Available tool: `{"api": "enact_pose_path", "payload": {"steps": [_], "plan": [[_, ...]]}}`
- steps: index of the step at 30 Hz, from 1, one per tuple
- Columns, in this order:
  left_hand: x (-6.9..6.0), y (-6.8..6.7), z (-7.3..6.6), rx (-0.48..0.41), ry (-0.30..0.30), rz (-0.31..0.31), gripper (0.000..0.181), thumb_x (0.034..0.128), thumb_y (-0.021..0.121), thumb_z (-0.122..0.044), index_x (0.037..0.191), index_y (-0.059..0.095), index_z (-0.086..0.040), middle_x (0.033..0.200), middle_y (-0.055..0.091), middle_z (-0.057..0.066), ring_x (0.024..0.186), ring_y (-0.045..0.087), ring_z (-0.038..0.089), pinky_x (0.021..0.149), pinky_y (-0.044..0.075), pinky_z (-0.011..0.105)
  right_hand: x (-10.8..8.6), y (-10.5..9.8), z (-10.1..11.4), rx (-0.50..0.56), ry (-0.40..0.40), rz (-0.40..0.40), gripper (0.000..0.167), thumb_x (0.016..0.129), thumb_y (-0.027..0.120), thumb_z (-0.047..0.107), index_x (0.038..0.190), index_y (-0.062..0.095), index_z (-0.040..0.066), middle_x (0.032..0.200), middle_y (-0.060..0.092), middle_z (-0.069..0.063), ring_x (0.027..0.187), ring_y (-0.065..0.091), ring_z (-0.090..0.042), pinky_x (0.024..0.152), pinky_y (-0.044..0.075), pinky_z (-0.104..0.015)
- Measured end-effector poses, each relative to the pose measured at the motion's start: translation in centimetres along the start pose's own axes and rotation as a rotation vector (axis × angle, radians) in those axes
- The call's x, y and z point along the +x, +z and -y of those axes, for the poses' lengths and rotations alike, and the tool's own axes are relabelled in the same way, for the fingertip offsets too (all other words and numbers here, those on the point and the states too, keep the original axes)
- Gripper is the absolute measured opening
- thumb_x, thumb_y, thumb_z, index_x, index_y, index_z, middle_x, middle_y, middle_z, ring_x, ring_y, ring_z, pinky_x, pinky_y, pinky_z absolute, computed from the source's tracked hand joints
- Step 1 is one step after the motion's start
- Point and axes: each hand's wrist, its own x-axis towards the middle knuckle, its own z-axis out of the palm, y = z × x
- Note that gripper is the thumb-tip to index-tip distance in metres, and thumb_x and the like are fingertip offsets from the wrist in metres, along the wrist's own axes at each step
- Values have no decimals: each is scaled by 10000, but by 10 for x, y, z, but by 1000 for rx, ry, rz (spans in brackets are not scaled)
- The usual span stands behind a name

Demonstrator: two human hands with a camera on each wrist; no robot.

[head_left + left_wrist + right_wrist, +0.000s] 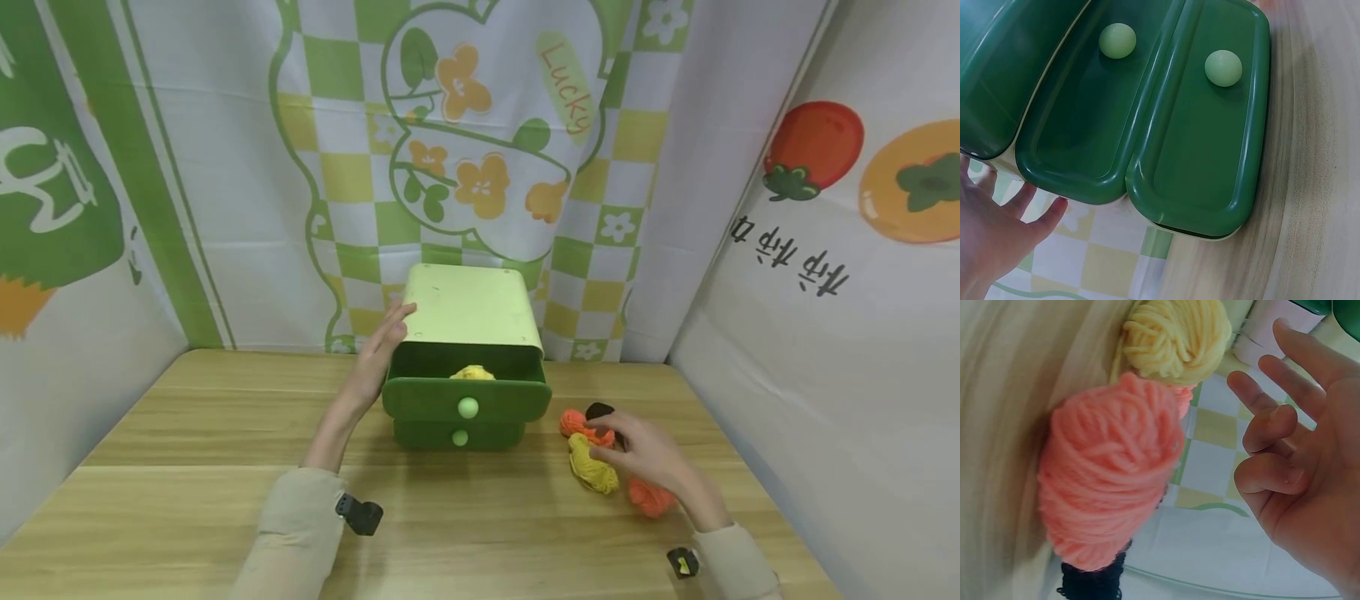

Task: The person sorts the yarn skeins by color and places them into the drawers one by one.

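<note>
A green drawer cabinet (pixel 472 304) stands on the table, its upper drawer (pixel 420 396) pulled out with a yellow ball of yarn (pixel 473 372) inside. My left hand (pixel 372 354) rests its straight fingers against the cabinet's left side; the left wrist view shows that hand (pixel 997 228) beside the drawer fronts (pixel 1079 125). Over the yarn at the right hovers my right hand (pixel 648 454), fingers loosely bent, holding nothing. Beneath and around it lie a yellow ball (pixel 591 467), orange balls (pixel 651 497) and a black one (pixel 600 411). The right wrist view shows the hand (pixel 1297 444) apart from an orange ball (pixel 1110 469).
The lower drawer (pixel 495 435) is closed. A wooden table (pixel 187 467) carries everything. Behind it hangs a patterned cloth (pixel 240 167), with printed cloth walls on both sides.
</note>
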Motion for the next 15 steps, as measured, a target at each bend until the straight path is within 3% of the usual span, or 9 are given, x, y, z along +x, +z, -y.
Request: {"api": "enact_pose_path", "payload": {"steps": [4, 11, 15], "plan": [[-1, 0, -5, -12, -10, 4, 526, 1068, 306, -384, 1569, 296, -225, 1669, 34, -116, 1552, -29, 225, 1198, -3, 665, -3, 1, 0, -22, 3, 22, 454, 915, 701, 394, 1298, 644, 158, 1101, 692, -27, 716, 479, 10, 602, 413, -203], [-10, 2, -32, -13, -18, 26, 554, 1064, 308, -312, 1569, 268, -88, 1685, 10, 14, 1552, -40, 296, 1186, -4, 688, -7, 1, -1, 17, 19, 61, 464, 911, 712, 374, 1316, 632, 162, 1150, 669, -18, 829, 565, -72, 652, 453, -213], [-6, 2, -23, -18, -11, 25, 549, 1067, 301, -329, 1574, 267, -120, 1683, 5, -22, 1552, -54, 280, 1184, -17, 690, -8, 3, -3, 44, 41, 88, 454, 898, 731, 355, 1301, 639, 167, 1225, 650, -21, 975, 618, -200, 717, 499, -255]]}}
